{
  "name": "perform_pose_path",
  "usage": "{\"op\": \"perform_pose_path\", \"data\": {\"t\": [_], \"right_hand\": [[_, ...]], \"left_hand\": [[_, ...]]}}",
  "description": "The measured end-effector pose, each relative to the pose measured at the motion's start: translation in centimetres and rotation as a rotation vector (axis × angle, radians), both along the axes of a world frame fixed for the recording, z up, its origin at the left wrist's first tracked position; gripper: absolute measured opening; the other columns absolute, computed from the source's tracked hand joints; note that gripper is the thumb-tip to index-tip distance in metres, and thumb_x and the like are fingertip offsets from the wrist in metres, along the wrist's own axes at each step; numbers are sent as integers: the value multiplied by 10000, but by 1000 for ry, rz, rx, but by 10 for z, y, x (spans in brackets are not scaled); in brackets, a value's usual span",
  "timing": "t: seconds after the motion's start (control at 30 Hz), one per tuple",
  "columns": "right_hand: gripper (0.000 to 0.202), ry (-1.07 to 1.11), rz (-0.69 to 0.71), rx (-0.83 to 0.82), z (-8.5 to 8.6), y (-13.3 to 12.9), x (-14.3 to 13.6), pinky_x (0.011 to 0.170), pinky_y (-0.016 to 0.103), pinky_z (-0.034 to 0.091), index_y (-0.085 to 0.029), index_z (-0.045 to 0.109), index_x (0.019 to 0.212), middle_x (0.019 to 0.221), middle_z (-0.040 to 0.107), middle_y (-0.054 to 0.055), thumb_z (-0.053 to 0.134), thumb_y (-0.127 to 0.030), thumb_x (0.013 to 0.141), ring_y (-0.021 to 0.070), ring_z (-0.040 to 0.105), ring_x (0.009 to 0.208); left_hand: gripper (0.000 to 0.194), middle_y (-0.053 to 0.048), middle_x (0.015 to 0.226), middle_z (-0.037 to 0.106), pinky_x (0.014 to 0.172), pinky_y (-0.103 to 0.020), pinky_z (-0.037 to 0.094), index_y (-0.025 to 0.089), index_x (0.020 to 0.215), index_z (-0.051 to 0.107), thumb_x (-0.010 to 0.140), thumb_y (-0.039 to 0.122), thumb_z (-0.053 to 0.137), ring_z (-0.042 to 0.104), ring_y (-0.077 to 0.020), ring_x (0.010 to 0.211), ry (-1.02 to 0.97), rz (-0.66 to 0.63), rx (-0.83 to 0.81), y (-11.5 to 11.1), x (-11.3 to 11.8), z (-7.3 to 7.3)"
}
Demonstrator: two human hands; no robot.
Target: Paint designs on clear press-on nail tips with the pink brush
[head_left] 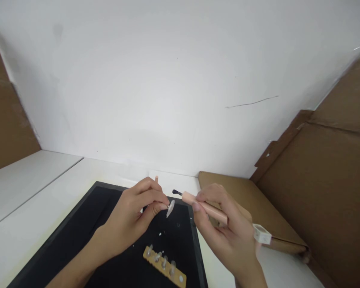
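Note:
My left hand (144, 208) is closed in a pinch on a small, pale, translucent oval piece (171, 208), which looks like a false nail seen nearly edge-on. Between the fingers of my right hand (225, 220) lies a brush (205, 206) with a peach-pink handle and a dark tip. That tip points left, a short gap away from the pale piece. Behind my left hand rises the end of a peach-pink stick (156, 179); its lower part is hidden. Below the hands, a yellow strip (165, 269) carries several clear upright pegs.
A black mat (117, 256) with a raised rim lies under my hands on the white table (24, 224), with small white specks on it. To the right are a flat cardboard box (267, 208) and a small white box (262, 234). Cardboard panels and a white wall surround the table.

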State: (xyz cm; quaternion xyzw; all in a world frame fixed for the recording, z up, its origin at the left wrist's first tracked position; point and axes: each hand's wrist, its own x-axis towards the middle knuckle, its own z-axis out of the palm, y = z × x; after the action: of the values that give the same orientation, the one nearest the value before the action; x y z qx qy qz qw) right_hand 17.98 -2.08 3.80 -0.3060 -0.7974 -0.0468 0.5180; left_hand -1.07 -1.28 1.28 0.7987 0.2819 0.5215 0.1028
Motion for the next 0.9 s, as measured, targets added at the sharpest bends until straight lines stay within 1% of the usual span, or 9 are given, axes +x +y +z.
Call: {"op": "perform_pose_path", "data": {"t": [0.1,0.23,0.33,0.53,0.67,0.9], "right_hand": [[167,35,31,5,-1,0,1,548,279,403,-219,498,811,648,509,-28,522,-53,813,126,498,561],[201,56,186,-17,0,-2,0,539,289,396,-212,504,833,649,499,-21,511,-20,775,130,474,568],[213,7,242,-32,4,-4,-2,536,288,392,-212,499,821,625,496,-25,502,-8,757,127,458,563],[207,-51,198,-23,7,-4,-2,557,283,396,-213,485,800,607,472,-42,502,-8,768,117,446,558],[209,-61,171,-5,5,-2,0,547,289,403,-215,492,823,632,509,-27,507,-13,775,127,461,567],[177,-70,91,25,3,-3,1,511,275,400,-219,494,809,609,508,-27,506,-43,806,127,464,534]], "left_hand": [[188,-25,777,575,524,-172,437,142,819,639,884,34,499,569,-97,643,-4,11,-16,3,-1,-1],[186,-25,777,578,557,-185,459,140,817,634,887,37,496,579,-101,647,-1,33,-12,8,-2,1],[185,-25,783,580,578,-190,473,142,830,634,888,36,495,590,-104,660,10,36,-5,9,-1,4],[189,-22,790,578,659,-197,502,144,848,631,885,23,491,597,-101,678,31,50,54,6,3,4],[179,-22,796,578,698,-216,517,149,859,628,896,42,489,594,-105,673,48,61,68,5,3,3],[174,-16,802,580,646,-214,511,164,865,617,901,52,489,590,-107,673,57,56,61,3,2,1]]}}
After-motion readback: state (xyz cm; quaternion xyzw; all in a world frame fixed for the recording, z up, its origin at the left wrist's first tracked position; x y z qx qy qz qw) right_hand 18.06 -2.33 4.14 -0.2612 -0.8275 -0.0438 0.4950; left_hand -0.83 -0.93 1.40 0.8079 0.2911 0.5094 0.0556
